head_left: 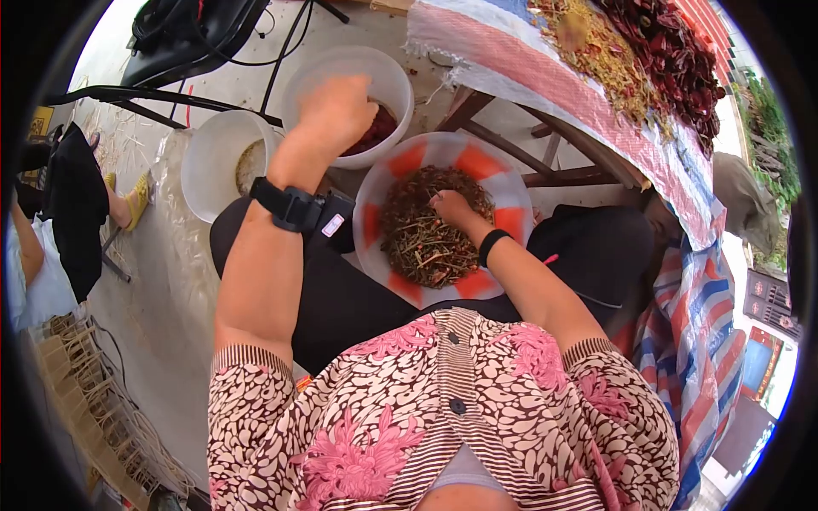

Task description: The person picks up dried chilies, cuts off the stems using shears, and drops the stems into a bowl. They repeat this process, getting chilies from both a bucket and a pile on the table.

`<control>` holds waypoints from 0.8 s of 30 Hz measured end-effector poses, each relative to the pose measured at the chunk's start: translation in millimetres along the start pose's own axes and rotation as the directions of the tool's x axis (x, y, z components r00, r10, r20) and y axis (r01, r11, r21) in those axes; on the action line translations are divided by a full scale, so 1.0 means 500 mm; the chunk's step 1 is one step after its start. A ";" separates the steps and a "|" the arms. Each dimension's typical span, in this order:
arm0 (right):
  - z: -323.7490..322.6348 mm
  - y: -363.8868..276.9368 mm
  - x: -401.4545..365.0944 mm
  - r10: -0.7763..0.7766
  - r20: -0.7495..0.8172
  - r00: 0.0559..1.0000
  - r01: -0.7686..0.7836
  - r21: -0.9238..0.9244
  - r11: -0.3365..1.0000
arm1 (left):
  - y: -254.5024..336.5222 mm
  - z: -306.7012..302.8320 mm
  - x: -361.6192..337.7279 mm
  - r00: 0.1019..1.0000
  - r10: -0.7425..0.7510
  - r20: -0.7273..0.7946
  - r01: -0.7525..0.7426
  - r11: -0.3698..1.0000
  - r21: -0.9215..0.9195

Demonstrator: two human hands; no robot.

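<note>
My left hand (336,115), blurred by motion, is over a white plastic bucket (298,77) with dark red pieces (375,128), which look like dried chillies, at its bottom. Whether that hand holds anything is lost in the blur. In a white and orange basin (405,153) between my legs lies a heap of dry brown-green stems and bits (434,247). My right hand (453,209) dips into this heap from the right, its fingers drawn together at the stems. What sits between those fingertips is too small to make out.
A second white bucket (204,162) with pale bits in it stands on the left. At upper right, a striped sheet (494,60) on a wooden stand bears dried red chillies (673,60) and yellowish pieces (588,51). A black chair (196,43) and another person's foot (136,200) are on the left.
</note>
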State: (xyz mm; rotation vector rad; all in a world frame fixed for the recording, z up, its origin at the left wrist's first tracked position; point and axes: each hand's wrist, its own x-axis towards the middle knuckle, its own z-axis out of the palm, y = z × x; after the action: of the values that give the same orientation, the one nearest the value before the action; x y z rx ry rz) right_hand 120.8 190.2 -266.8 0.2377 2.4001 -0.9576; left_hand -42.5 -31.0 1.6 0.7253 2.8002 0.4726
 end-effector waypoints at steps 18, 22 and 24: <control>0.072 -0.001 0.104 0.208 0.074 0.975 -0.180 -0.281 0.943 | 0.038 0.011 -0.036 0.972 0.112 0.206 -0.125 0.991 0.052; 0.075 -0.008 0.075 0.015 -0.071 0.997 -0.034 -0.268 0.963 | 0.045 0.001 -0.038 0.963 0.086 0.254 -0.102 0.994 0.050; 0.075 -0.007 0.064 -0.127 -0.192 0.973 0.081 -0.232 0.969 | 0.041 0.006 -0.038 0.967 0.103 0.233 -0.118 0.992 0.049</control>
State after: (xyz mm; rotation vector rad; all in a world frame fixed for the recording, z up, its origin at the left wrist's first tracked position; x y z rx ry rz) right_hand 108.5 161.1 -304.5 0.1323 2.7095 -0.7290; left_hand -16.7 -22.9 8.4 0.8918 2.5779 0.2989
